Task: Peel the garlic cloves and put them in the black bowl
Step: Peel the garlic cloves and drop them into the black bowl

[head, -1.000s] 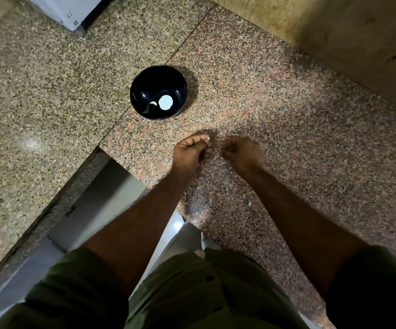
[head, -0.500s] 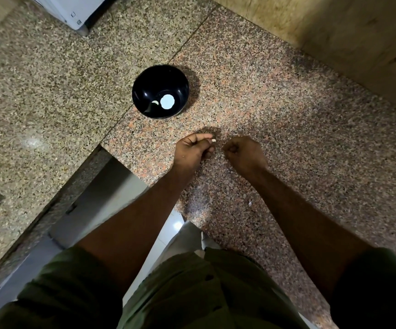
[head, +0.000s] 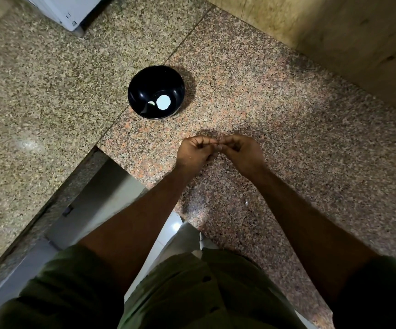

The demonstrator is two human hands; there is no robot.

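speckled granite counter (head: 287, 129) lies under both hands. left hand (head: 195, 151) and right hand (head: 242, 151) meet fingertip to fingertip, fingers curled, pinching something tiny between them that is too small to make out. black bowl (head: 144, 91) sits beyond the left hand, apart from it, with a pale clove (head: 151, 104) inside.

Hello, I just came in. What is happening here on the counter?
A person stands at a granite counter and works on a small garlic clove. The left hand and the right hand meet over the counter, and their fingers pinch the clove between them; most of it is hidden. Beyond the hands stands a black bowl with a small pale piece and a round white spot inside. A tiny white scrap lies on the counter.
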